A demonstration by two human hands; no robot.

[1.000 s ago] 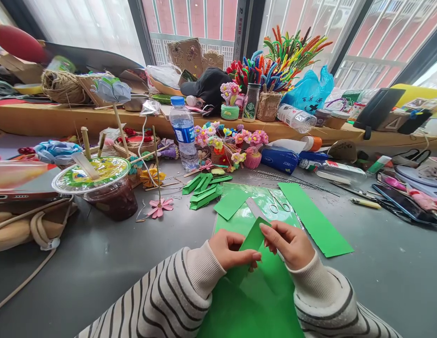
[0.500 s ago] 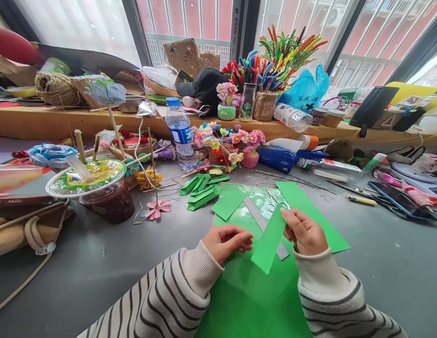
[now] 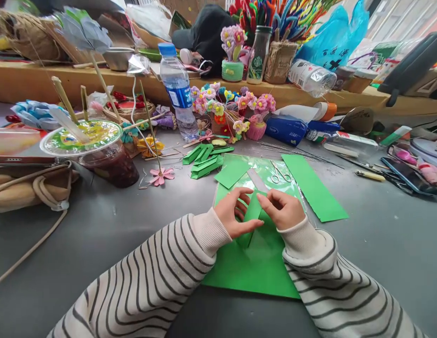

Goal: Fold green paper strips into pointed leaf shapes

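Note:
A narrow green paper strip (image 3: pixel 254 209) stands tilted above the large green sheet (image 3: pixel 253 277). My right hand (image 3: pixel 284 209) pinches its upper right edge. At the strip's left is my left hand (image 3: pixel 236 213), thumb and fingers spread around it; whether they touch it is hard to tell. Behind my hands lie a green rectangle (image 3: pixel 233 174), a partly covered grey ruler (image 3: pixel 256 180) and scissors (image 3: pixel 281 173). A long green piece (image 3: pixel 313 188) rests to the right, and several folded green strips (image 3: pixel 206 162) sit at the back left.
At the left stands a lidded cup (image 3: pixel 111 162) of dark drink. A water bottle (image 3: pixel 178 94), yarn flowers (image 3: pixel 236 108) and a blue tissue pack (image 3: pixel 287 129) line the back. A phone (image 3: pixel 410 176) lies right. A pink flower (image 3: pixel 161 176) is left of the sheets.
My left hand has opened and come up beside the strip. My right hand has moved left with the strip, which is now more upright and narrower in view. The camera view has tilted down.

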